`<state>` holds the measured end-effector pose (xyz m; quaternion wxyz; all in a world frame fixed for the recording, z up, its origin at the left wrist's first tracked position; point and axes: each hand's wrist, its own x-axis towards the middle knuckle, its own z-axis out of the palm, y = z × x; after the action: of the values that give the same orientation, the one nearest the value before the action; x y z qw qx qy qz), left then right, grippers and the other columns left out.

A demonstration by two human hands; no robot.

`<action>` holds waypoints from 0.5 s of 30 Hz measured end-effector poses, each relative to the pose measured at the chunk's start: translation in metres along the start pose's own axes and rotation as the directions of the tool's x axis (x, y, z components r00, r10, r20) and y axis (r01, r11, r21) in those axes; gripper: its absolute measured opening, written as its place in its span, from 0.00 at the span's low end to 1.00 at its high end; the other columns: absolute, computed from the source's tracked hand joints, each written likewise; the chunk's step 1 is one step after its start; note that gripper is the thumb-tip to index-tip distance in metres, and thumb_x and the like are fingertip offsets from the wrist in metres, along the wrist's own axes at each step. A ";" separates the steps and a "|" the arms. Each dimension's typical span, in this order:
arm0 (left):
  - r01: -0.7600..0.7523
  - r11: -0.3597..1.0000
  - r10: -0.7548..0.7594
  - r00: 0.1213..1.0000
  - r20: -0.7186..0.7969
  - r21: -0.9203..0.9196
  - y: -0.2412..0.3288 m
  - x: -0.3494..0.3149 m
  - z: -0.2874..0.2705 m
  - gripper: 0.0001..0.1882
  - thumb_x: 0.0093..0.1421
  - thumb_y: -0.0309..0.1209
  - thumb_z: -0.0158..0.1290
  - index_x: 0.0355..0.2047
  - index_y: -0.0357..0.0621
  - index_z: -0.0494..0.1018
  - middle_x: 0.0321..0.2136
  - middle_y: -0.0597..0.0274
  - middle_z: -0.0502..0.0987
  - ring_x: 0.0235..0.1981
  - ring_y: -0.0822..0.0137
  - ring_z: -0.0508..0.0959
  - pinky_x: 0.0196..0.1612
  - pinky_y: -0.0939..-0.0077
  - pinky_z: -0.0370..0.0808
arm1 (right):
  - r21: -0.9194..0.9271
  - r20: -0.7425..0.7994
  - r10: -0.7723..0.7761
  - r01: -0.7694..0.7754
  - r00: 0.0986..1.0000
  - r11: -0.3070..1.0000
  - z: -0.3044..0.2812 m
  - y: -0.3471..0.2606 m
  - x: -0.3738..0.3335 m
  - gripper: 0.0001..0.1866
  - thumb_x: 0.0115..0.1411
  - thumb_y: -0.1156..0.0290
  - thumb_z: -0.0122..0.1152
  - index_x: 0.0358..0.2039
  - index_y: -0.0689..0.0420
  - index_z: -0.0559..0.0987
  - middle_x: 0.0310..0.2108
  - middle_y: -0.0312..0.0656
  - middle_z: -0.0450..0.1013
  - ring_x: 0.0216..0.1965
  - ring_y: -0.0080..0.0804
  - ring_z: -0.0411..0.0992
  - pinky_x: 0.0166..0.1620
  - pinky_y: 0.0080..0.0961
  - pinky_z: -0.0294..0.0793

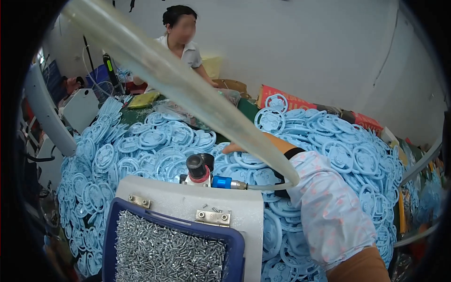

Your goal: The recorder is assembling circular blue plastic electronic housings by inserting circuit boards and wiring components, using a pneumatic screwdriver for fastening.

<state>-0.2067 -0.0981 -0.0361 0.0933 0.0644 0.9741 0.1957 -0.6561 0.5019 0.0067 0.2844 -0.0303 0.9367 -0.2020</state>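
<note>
My right hand (278, 142) reaches in from the lower right over a large heap of light blue plastic rings (183, 136) with cut-out figures inside. A translucent hose (202, 96) crosses in front and hides part of the hand. Beyond the hose, a finger stretches out to the left, just above a blue ring (249, 160). No grasp on a ring shows. A pale patterned sleeve cover (331, 207) wraps my right forearm, with a black band at the wrist. My left hand is outside the picture.
In front stands a white machine housing (251, 207) with a dark blue bin (237, 254) of small silver screws (164, 249). A black-knobbed air regulator (196, 167) with a blue fitting (228, 182) sits behind it. A person (190, 56) sits across the heap, near a red carton (300, 99).
</note>
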 end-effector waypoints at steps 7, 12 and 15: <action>0.114 0.953 -0.132 0.990 0.044 0.281 -0.084 -0.038 0.056 0.29 0.54 0.38 0.47 0.52 0.30 0.60 0.50 0.34 0.63 0.51 0.38 0.62 0.55 0.51 0.58 | -0.035 0.037 0.147 -0.146 0.988 0.989 -0.011 -0.022 -0.042 0.39 0.51 0.37 0.43 0.57 0.49 0.65 0.60 0.48 0.56 0.61 0.45 0.55 0.60 0.38 0.53; 0.041 0.988 -0.038 0.999 -0.023 0.152 -0.040 -0.010 0.031 0.31 0.51 0.35 0.49 0.52 0.29 0.59 0.52 0.33 0.59 0.54 0.36 0.58 0.57 0.50 0.55 | 0.013 0.065 0.033 -0.034 0.997 0.999 0.004 0.032 0.006 0.40 0.51 0.37 0.44 0.58 0.50 0.65 0.60 0.48 0.56 0.61 0.45 0.54 0.60 0.38 0.53; 0.075 0.992 -0.071 0.997 -0.041 0.104 -0.020 -0.003 0.021 0.30 0.51 0.35 0.49 0.52 0.29 0.59 0.53 0.33 0.58 0.55 0.36 0.58 0.58 0.50 0.55 | 0.040 0.033 -0.016 0.015 0.999 0.999 0.022 0.064 0.056 0.41 0.50 0.36 0.44 0.58 0.52 0.64 0.60 0.49 0.55 0.61 0.45 0.54 0.60 0.39 0.52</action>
<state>-0.2008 -0.1089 -0.0620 0.0789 0.0300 0.9863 0.1418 -0.6877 0.5430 -0.0644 0.2989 -0.0353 0.9274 -0.2224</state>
